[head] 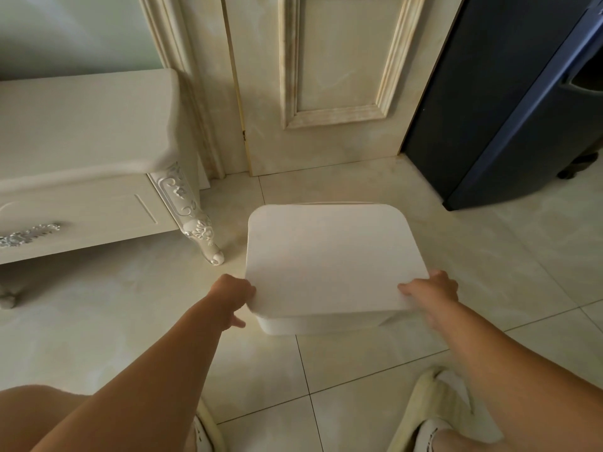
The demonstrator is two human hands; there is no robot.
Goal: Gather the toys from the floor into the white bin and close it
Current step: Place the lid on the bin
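Knees and slippers [437,406] frame the bottom edge, both arms reaching out to the bin [321,324] on the tiled floor [130,305], right of the cabinet [88,177] and short of the door [326,93]. Left hand [233,296] pinches the lid [332,256] at its near-left corner, fingers curled closed on the edge; right hand [430,288] grips the near-right corner likewise. No toys show on the floor. Best, I judge, to line the lid's corners over the rim, then press evenly on both sides until seated.

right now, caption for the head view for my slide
Both hands, left hand and right hand, hold the white lid over the white bin.
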